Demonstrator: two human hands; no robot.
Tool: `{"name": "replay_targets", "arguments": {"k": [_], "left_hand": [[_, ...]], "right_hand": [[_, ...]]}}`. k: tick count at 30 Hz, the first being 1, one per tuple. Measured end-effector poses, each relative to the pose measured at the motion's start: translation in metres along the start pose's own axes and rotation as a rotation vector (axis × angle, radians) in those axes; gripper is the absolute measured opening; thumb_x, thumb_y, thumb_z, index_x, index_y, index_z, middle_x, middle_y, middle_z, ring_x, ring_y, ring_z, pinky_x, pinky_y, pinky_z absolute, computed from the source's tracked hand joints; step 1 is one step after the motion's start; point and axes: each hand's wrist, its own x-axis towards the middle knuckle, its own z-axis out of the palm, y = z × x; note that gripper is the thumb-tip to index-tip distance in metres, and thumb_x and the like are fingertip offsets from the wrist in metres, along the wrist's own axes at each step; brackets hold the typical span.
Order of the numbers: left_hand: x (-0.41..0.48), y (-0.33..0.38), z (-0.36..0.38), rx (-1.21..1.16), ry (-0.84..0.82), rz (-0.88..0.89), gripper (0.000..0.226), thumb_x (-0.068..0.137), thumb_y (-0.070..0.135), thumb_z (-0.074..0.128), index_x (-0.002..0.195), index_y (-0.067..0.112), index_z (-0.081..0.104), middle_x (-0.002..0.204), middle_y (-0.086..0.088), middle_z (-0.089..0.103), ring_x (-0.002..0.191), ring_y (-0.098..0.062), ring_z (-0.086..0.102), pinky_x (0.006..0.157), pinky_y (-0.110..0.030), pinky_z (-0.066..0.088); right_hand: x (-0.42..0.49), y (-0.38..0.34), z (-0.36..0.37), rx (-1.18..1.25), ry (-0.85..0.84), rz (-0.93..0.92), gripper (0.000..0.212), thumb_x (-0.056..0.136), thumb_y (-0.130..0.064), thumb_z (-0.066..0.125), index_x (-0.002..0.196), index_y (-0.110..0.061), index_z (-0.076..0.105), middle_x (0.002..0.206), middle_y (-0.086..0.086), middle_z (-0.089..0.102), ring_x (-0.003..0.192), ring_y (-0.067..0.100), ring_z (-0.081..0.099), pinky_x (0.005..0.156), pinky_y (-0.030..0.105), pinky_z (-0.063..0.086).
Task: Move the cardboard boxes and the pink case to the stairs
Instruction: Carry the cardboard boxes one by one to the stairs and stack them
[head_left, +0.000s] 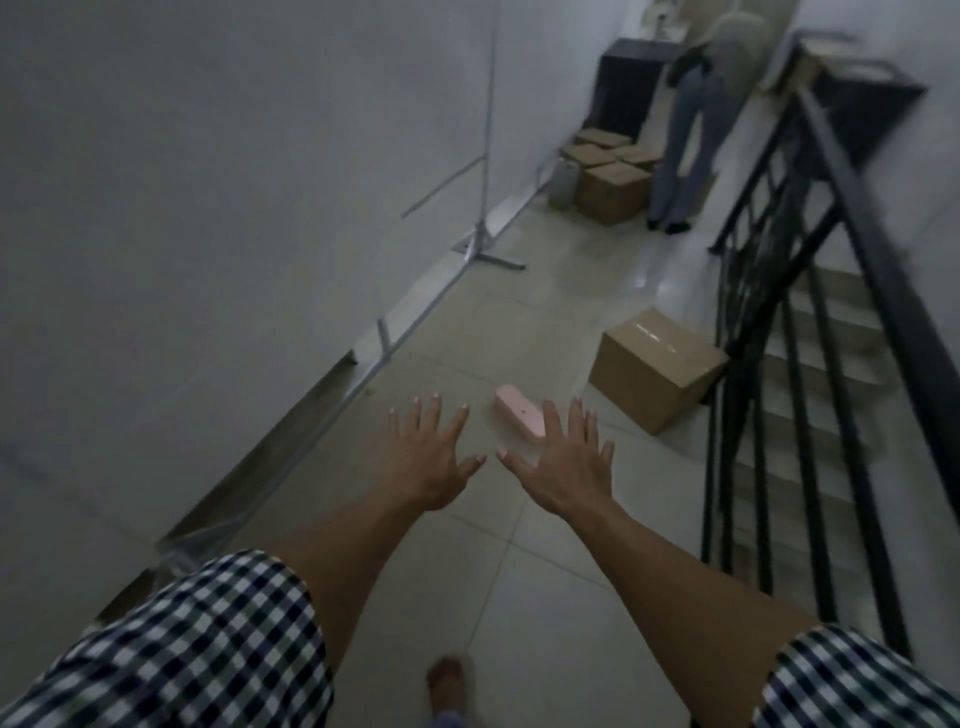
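A pink case (517, 411) lies flat on the tiled floor, just beyond my right hand (561, 462), whose fingers cover its near end in the view. A taped cardboard box (655, 366) stands on the floor against the foot of the black stair railing (810, 322). Several more cardboard boxes (610, 174) are stacked far down the corridor by the wall. My left hand (434, 457) is stretched out beside the right, both with fingers spread and holding nothing. The stairs (836, 332) run behind the railing on the right.
A person (701, 114) stands at the far end next to the stacked boxes. A metal stand with a foot (488, 249) and a rail along the floor line the left wall. A dark cabinet (631, 83) is at the back. My foot (445, 675) is on the tiles.
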Motion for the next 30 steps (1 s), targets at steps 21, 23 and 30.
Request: {"name": "replay_targets", "arguments": {"k": [21, 23, 30], "left_hand": [[0.396, 0.275, 0.010, 0.046, -0.124, 0.468, 0.078, 0.093, 0.072, 0.019, 0.157, 0.034, -0.005, 0.166, -0.009, -0.006, 0.152, -0.033, -0.003, 0.120, -0.056, -0.001], [0.433, 0.306, 0.015, 0.039, -0.140, 0.444, 0.078, 0.093, 0.072, 0.019, 0.157, 0.034, -0.006, 0.166, -0.009, -0.006, 0.152, -0.034, -0.003, 0.120, -0.057, 0.000], [0.545, 0.400, 0.035, -0.013, -0.207, 0.334, 0.079, 0.093, 0.073, 0.019, 0.157, 0.033, -0.006, 0.166, -0.009, -0.005, 0.152, -0.034, -0.001, 0.120, -0.058, 0.003]], "right_hand": [[0.305, 0.271, -0.091, 0.020, 0.169, 0.446, 0.106, 0.079, -0.085, 0.045, 0.160, -0.031, 0.003, 0.168, 0.009, -0.007, 0.154, 0.032, -0.008, 0.121, 0.061, 0.004], [0.344, 0.304, -0.097, 0.019, 0.138, 0.451, 0.107, 0.079, -0.085, 0.045, 0.160, -0.031, 0.001, 0.168, 0.009, -0.009, 0.154, 0.032, -0.008, 0.121, 0.061, 0.003], [0.466, 0.405, -0.121, -0.033, 0.009, 0.396, 0.105, 0.081, -0.085, 0.042, 0.161, -0.029, 0.002, 0.168, 0.010, -0.008, 0.154, 0.032, -0.007, 0.120, 0.061, 0.002]]}}
